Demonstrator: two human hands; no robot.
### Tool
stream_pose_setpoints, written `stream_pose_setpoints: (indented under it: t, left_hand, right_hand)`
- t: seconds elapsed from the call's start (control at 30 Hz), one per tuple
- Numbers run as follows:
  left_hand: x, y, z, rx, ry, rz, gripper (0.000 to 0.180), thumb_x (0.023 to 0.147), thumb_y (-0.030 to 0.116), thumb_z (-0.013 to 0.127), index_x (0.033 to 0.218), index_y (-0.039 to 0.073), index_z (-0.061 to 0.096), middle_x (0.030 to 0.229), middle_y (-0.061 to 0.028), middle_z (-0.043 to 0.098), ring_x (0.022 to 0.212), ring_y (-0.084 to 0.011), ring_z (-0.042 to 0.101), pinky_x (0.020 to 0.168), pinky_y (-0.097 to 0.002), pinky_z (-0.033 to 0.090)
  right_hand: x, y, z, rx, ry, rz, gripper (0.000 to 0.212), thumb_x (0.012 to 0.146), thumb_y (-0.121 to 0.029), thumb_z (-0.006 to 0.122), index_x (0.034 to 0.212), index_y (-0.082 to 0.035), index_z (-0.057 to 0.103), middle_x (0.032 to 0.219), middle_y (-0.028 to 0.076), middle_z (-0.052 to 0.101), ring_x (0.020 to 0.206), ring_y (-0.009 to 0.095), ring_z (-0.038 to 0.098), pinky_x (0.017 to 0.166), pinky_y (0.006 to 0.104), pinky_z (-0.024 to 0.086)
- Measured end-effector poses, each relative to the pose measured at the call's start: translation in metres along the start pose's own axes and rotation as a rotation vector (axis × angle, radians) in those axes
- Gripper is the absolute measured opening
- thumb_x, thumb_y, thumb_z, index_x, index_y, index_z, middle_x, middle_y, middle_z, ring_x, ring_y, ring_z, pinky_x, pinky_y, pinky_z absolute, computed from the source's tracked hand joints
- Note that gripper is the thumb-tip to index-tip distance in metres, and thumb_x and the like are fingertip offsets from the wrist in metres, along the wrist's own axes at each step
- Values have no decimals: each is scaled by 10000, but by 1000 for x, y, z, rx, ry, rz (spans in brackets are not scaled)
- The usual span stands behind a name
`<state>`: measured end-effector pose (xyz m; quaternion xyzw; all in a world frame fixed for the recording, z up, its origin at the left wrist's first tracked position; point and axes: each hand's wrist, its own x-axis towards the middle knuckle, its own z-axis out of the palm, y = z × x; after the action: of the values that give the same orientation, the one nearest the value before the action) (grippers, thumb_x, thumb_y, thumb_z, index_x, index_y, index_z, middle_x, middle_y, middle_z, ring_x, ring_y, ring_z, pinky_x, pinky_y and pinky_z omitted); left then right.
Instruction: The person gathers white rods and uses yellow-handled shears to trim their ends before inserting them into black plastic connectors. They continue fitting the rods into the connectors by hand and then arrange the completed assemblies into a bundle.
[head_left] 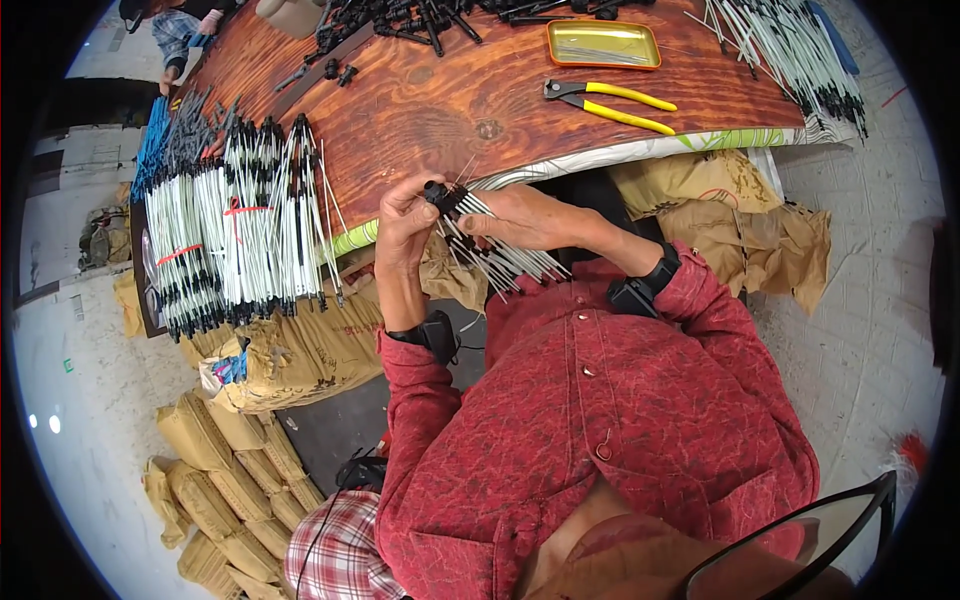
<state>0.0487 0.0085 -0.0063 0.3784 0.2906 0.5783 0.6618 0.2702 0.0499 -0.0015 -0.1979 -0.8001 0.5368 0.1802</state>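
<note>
My left hand and my right hand meet at the near edge of the wooden table. Between them I hold a small bunch of thin white rods with black tips; the black ends sit against my left fingers and the white lengths fan down toward my red sleeves. My right hand grips the rods from the right side. Both wrists wear black bands.
Bundles of white black-tipped rods tied with red bands lie at the table's left. Yellow-handled pliers, a yellow tray, loose black parts and more rods lie farther back. Brown sacks sit below. Another person is at the far left.
</note>
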Motion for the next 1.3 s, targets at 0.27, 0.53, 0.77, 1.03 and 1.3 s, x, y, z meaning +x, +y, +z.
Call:
stream_pose_setpoints:
  t: [0.27, 0.53, 0.77, 1.03, 1.3]
  left_hand:
    - [-2, -12, -12, 5, -89, -11, 460, 709, 129, 852, 1103, -36, 683, 1039, -104, 632, 970, -208, 619, 877, -320, 480]
    - [3, -22, -8, -42, -121, -40, 454, 675, 157, 863, 1072, -4, 715, 1014, -82, 569, 958, -198, 551, 884, -300, 411]
    - [10, -33, -8, -83, -284, -27, 404, 683, 148, 863, 1056, 48, 748, 1018, -79, 567, 930, -183, 535, 839, -307, 413]
    - [20, 2, 13, 190, -305, -30, 439, 652, 134, 885, 1061, 43, 754, 974, -64, 581, 881, -167, 534, 746, -306, 417]
    - [30, 34, 32, 236, -393, -88, 487, 603, 100, 898, 1060, 15, 749, 949, -36, 577, 840, -130, 534, 710, -267, 414]
  right_hand:
    - [-7, 11, 4, 61, -10, -15, 601, 1035, -571, 312, 959, -24, 549, 765, 91, 612, 722, 263, 611, 685, 382, 475]
    - [-9, 6, -1, -60, 28, -15, 582, 1034, -569, 290, 939, -42, 519, 719, 174, 543, 689, 389, 569, 651, 468, 436]
    - [-18, 8, 1, -183, -23, -3, 561, 1034, -543, 327, 938, -29, 530, 737, 209, 570, 716, 428, 581, 643, 489, 440]
    - [-28, -3, -14, -116, 51, -82, 449, 1039, -439, 410, 962, -27, 573, 668, 214, 541, 670, 421, 572, 609, 481, 426]
    - [-26, -31, -27, -202, 50, -72, 529, 1018, -474, 438, 889, 13, 601, 603, 247, 493, 598, 450, 527, 573, 488, 418]
